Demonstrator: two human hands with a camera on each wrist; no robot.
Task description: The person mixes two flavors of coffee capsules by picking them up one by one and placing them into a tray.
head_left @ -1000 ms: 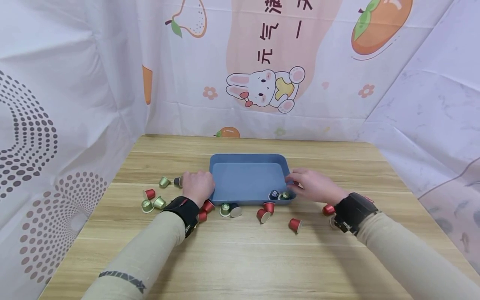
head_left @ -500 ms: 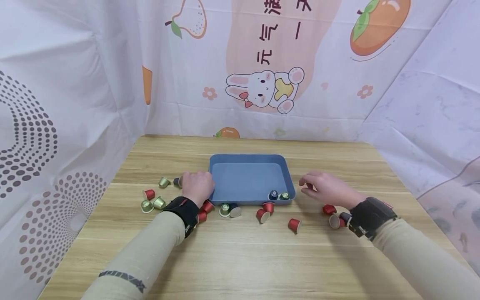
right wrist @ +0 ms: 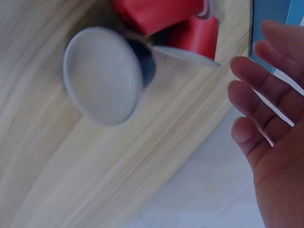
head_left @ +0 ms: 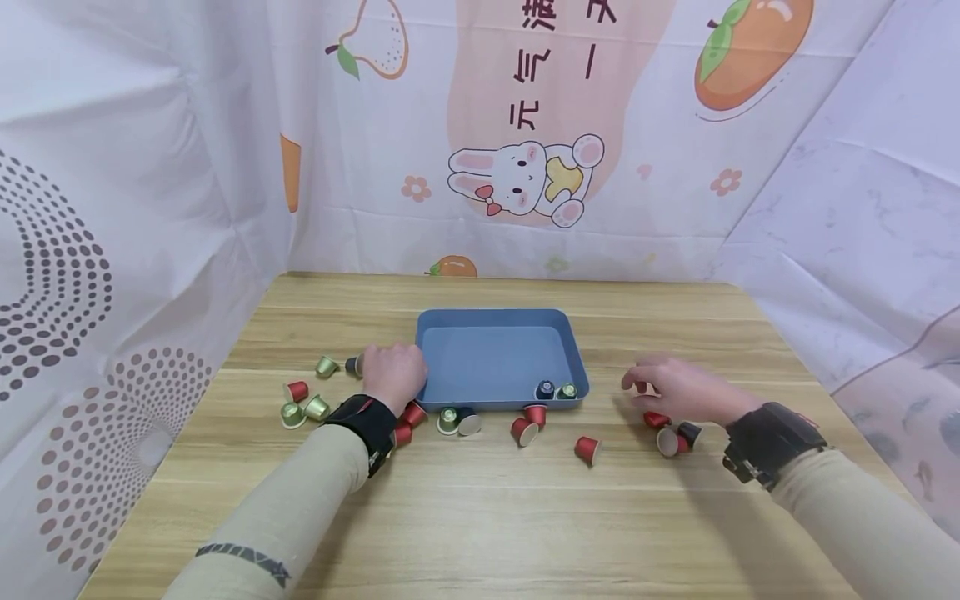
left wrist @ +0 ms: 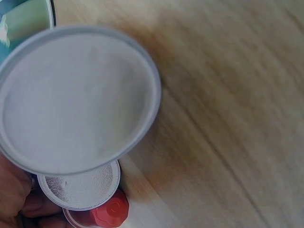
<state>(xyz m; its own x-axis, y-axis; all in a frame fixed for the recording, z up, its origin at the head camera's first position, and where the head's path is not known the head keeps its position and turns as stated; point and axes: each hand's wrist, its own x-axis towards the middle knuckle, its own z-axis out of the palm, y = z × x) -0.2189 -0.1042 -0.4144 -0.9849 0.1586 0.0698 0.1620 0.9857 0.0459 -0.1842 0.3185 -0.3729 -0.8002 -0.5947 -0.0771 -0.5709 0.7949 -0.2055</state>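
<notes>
In the head view my left hand [head_left: 394, 377] rests at the left wall of a blue tray [head_left: 495, 405], knuckles up, its fingertips hidden. The left wrist view shows part of that hand [left wrist: 14, 197] beside a silver-lidded coffee capsule [left wrist: 78, 190] and a red one [left wrist: 111, 211]. My right hand [head_left: 684, 389] hovers right of the tray with loosely bent fingers, above a red capsule [head_left: 657, 419]. Nothing lies in its fingers [right wrist: 247, 104] in the right wrist view. A dark capsule [head_left: 545, 389] and a green capsule [head_left: 567, 391] stand in the tray's front right corner.
Green and red capsules [head_left: 297, 391] lie scattered left of the left hand. Several more, among them a red one [head_left: 587, 450], lie along the tray's front on the wooden table [head_left: 480, 517]. A printed curtain [head_left: 375, 167] hangs behind the table.
My right hand has drawn back from the tray's right rim toward the capsules on the right. The left hand and the capsules in the tray have stayed in place.
</notes>
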